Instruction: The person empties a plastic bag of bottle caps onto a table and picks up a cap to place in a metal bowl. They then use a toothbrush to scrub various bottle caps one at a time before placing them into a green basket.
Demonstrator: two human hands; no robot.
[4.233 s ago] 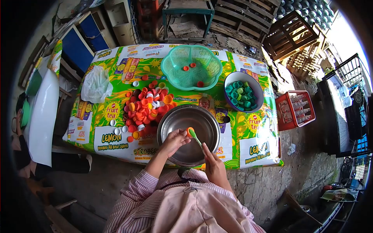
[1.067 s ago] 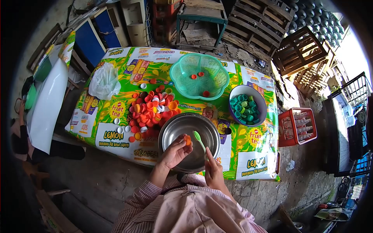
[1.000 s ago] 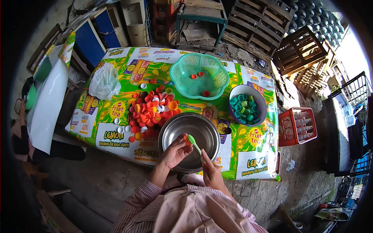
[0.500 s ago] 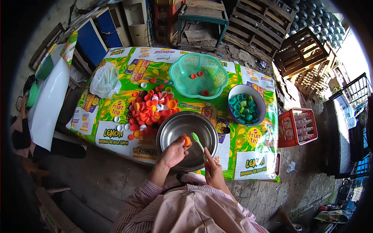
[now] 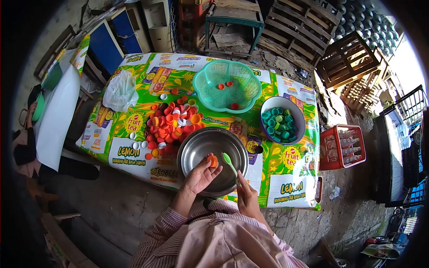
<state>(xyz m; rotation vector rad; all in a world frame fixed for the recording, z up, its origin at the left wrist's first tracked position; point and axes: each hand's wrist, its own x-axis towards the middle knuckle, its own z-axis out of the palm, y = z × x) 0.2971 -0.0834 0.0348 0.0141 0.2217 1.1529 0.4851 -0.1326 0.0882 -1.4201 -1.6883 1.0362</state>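
- Cap (image 5: 213,161), orange, pinched at the fingertips of my left hand (image 5: 199,176); fingers curled round it, palm turned up, held over the near part of the steel bowl (image 5: 196,149).
- My right hand (image 5: 247,201) is closed round the handle of a green toothbrush (image 5: 229,163); its head sits just right of the cap, close to it, whether touching I cannot tell.
- Steel bowl stands at the near edge of the table, on a green and yellow printed cloth (image 5: 290,156); its inside looks bare apart from reflections.
- Pile of loose caps (image 5: 170,123) lies left of and beyond the bowl, mostly red and orange with a few white; some white ones trail off at the near left.
- Green mesh basket (image 5: 227,86) sits at the far side, centre, with a few red and orange caps in it.
- Purple bowl (image 5: 282,119) to the right of the basket holds green caps.
- Clear plastic bag (image 5: 120,91) lies crumpled at the far left of the cloth.
- Red crate (image 5: 342,146) rests on the ground right of the table; wooden pallets (image 5: 297,20) are stacked beyond.
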